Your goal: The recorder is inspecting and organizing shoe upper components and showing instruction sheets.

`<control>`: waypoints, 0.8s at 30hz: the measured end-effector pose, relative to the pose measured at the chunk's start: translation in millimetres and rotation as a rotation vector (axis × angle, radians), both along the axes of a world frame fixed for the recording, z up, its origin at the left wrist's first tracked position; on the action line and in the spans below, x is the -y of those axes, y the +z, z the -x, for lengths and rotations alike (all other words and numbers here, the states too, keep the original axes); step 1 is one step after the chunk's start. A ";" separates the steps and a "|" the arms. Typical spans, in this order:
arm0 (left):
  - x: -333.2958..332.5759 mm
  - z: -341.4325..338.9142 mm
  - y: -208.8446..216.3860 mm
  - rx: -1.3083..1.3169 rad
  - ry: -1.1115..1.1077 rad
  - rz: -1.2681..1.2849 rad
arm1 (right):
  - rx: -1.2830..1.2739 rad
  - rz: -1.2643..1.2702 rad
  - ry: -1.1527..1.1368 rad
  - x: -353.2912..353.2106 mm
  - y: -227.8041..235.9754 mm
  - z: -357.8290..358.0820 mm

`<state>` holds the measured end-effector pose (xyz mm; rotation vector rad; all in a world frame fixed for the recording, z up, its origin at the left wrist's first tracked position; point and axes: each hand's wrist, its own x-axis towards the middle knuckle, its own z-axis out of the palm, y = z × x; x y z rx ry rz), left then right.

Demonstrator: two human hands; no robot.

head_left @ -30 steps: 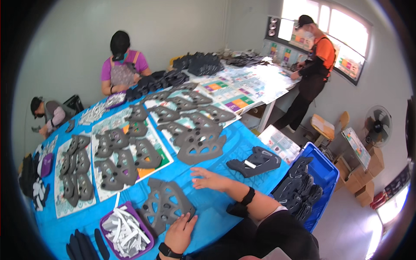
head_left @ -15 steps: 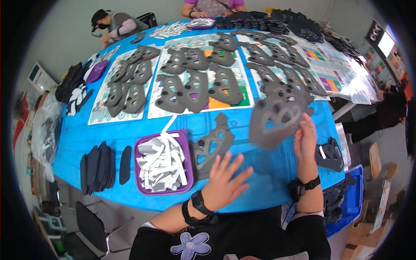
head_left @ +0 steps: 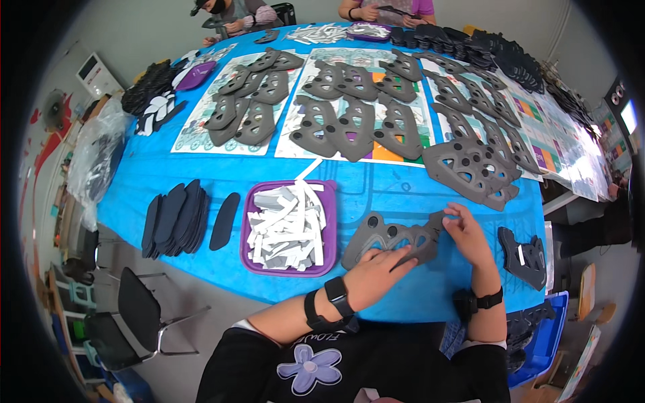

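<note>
A dark grey foam pad (head_left: 366, 236) with cut-out holes and black round dots lies crosswise on the blue table cover before me. My left hand (head_left: 376, 277) rests on its near edge, fingers stretched out over the pad. By the pad's narrow right end is my right hand (head_left: 469, 236), its fingers slightly bent and apart, the fingertips at or just beside that end. Left of the pad stands a purple tray (head_left: 329, 232) heaped with white and grey strips (head_left: 285, 225). Beyond my right hand, similar grey pads (head_left: 470, 168) overlap in a pile.
Rows of grey pads (head_left: 353, 127) lie on printed sheets. Black oval pieces (head_left: 180, 218) are stacked at left. A black pad (head_left: 524, 258) lies near the right edge, above a blue crate (head_left: 547, 336). Two people (head_left: 245, 17) (head_left: 396, 10) work across the table.
The pad my right hand was holding up is no longer in it; a pad now tops the right pile. The near pad has turned crosswise, with both hands at it. The view has shifted.
</note>
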<state>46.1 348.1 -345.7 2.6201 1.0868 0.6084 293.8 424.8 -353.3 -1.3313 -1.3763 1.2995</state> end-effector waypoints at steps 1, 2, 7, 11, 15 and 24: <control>1.4 -0.7 4.4 0.064 -0.039 0.065 | 0.052 0.019 0.055 7.4 17.6 11.3; 2.2 -1.8 7.8 0.054 -0.015 -0.054 | 0.108 0.035 0.103 13.6 30.9 18.5; 5.9 3.5 32.8 0.512 0.006 -0.070 | -0.472 -0.108 0.006 41.7 55.3 11.3; 10.9 4.1 49.6 0.901 -0.216 -0.210 | -0.943 0.146 -0.240 79.9 54.5 28.1; 8.3 -3.5 70.7 0.901 -0.549 -0.329 | -0.852 0.127 0.043 105.6 55.5 59.1; 20.9 -22.1 69.3 1.118 -0.416 0.129 | -0.415 -0.345 0.211 118.2 5.0 69.4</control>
